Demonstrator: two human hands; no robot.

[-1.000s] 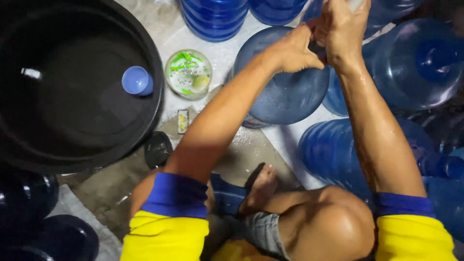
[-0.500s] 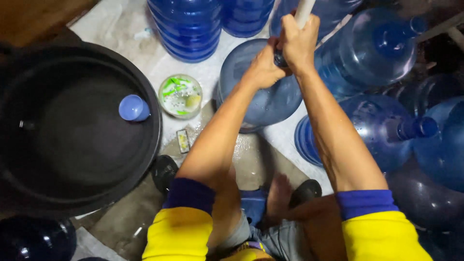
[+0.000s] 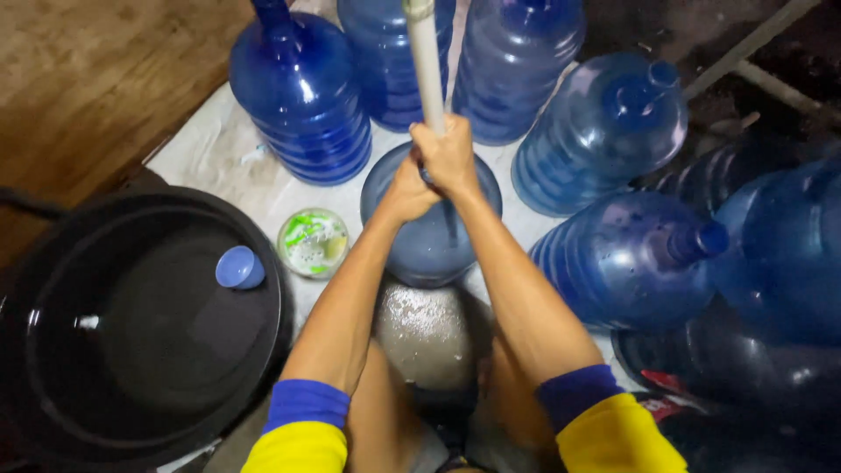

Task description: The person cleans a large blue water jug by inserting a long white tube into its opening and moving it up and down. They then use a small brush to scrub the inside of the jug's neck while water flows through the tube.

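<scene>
Pole (image 3: 426,61), pale, upright, runs from top edge down into the mouth of the centre jug (image 3: 429,223), a blue water jug standing on the white sheet (image 3: 210,144) right in front of the person. Both hands wrap the pole just above the jug top: right hand (image 3: 451,153) higher, fingers closed tight round the shaft; left hand (image 3: 405,186) just below and touching it, fingers also closed on the pole. Forearms stretch out from blue-cuffed yellow sleeves (image 3: 302,429) at bottom edge. Knees either side of the jug's near wall, wet patch of floor between them.

More blue jugs around: one far left with neck up (image 3: 302,96), two behind at far centre (image 3: 385,52) (image 3: 517,61), one tilted at right (image 3: 604,131), another lying on its side near right (image 3: 631,258), more at right edge, dim.

Left of centre jug, small round tub (image 3: 313,242) with green-white contents, on the sheet. Further left, big black basin (image 3: 131,324) with dark water; small blue cap (image 3: 239,267) floats near its right rim. Wooden floor (image 3: 88,79) far left.
</scene>
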